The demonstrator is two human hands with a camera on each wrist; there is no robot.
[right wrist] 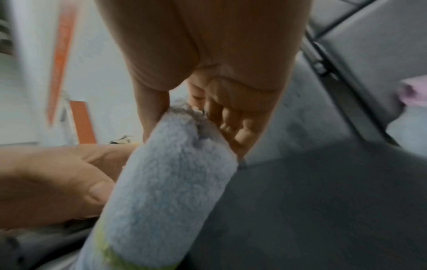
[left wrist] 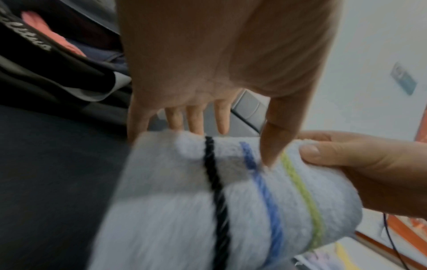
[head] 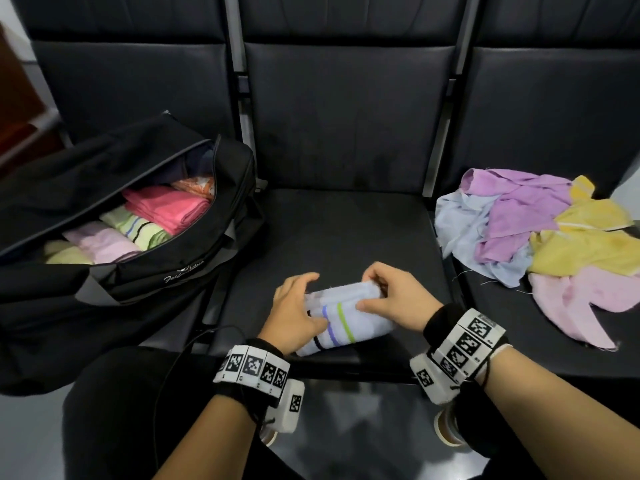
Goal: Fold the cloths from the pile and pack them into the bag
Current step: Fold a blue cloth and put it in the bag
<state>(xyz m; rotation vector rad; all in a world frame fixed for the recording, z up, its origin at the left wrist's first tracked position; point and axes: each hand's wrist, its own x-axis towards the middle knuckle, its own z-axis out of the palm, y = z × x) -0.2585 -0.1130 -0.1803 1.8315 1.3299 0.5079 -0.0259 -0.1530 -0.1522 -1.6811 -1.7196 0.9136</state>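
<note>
risk: the folded white cloth [head: 341, 318] is bulky and only held at its ends; if either grip loosens during the carry toward 10 o'clock, the fold likely springs open and needs redoing.
risk 2: the bag opening looks nearly full; pushing this bundle in could snag on the flap or rumple cloths already packed.
left hand [head: 296, 311]: fingers spread and mostly straight, thumb tip pressing down on the cloth between the blue and green stripes, other fingers reaching past the far edge. Pressing, not wrapped around it.
right hand [head: 391, 296]: clenched on the cloth's right end, thumb on top, fingers curled round the far corner.
cloth: white, with black, blue and green stripes, folded into a thick packet, lying on the middle seat [head: 339, 237] at 6 o'clock, close to the front edge.
pile [head: 540, 244]: at 3 o'clock on the right seat; purple, pale blue, yellow and pink cloths, unfolded and tangled.
bag [head: 114, 216]: black, at 9–10 o'clock on the left seat, unzipped; folded pink, striped green, lilac and yellow cloths visible inside.
status: my read is fold finished or nearly so, transfer to bag next.
</note>
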